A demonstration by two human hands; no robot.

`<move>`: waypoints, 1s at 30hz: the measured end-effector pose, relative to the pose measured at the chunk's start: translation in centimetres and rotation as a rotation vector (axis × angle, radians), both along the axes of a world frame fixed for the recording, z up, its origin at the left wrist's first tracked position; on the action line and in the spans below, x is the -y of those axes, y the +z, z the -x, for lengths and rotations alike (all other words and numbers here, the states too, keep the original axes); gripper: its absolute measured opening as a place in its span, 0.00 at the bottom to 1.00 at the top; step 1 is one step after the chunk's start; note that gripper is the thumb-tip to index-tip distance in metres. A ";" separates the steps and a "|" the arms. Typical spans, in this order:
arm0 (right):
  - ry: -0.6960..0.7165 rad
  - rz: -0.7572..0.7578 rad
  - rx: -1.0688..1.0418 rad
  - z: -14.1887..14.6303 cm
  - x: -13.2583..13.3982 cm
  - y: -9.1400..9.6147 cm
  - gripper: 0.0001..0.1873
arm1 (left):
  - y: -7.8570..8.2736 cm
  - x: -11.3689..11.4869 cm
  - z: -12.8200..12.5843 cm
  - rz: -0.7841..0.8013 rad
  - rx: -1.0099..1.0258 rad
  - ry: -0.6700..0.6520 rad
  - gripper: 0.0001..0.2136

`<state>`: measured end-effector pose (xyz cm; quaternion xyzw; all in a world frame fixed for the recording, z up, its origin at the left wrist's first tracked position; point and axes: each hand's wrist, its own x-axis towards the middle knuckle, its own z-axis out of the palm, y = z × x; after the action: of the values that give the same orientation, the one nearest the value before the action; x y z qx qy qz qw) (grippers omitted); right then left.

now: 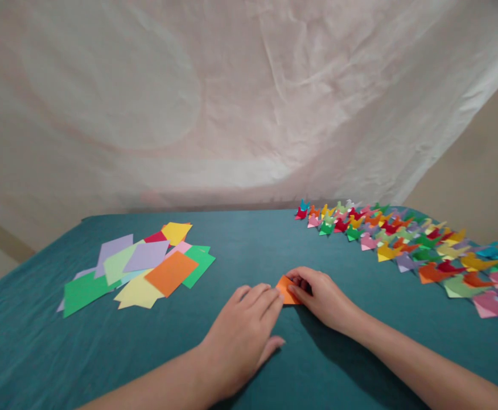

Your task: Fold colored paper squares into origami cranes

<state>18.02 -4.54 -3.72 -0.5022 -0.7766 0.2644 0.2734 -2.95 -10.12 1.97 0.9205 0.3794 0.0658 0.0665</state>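
A small folded orange paper (pixel 284 286) lies on the teal tablecloth (pixel 240 245) near the middle front. My right hand (pixel 321 296) has its fingers curled and pressed down on the paper's right part. My left hand (pixel 242 336) lies flat beside it, fingers stretched out, the fingertips touching the paper's left edge. Most of the paper is covered by the two hands.
A loose pile of coloured paper squares (pixel 146 265) lies at the left, with an orange sheet (pixel 171 273) on top. Several rows of small folded paper figures (pixel 406 242) run along the right side. A pale cloth (pixel 231 102) hangs behind the table.
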 end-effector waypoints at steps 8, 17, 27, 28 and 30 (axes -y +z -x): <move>-0.011 0.009 -0.025 0.0 -0.1 -0.1 0.09 | -2.4 1.3 -0.4 0.128 -0.002 -0.156 0.37; -0.024 -0.009 -0.008 0.0 -0.1 -0.2 0.10 | -1.5 1.3 -0.5 0.273 0.024 -0.132 0.36; -0.032 -0.039 0.037 0.1 0.0 -0.2 0.12 | -1.2 1.2 -0.5 0.278 0.021 -0.136 0.37; -0.033 -0.043 0.039 0.1 0.0 -0.2 0.12 | -1.1 1.2 -0.5 0.274 0.020 -0.137 0.36; -0.031 -0.049 0.044 0.2 0.0 -0.2 0.12 | -1.1 1.2 -0.5 0.271 0.019 -0.140 0.36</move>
<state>17.86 -4.56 -3.93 -0.5132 -0.7807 0.2299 0.2724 -2.43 -11.32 0.88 0.9267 0.3188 0.0176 0.1981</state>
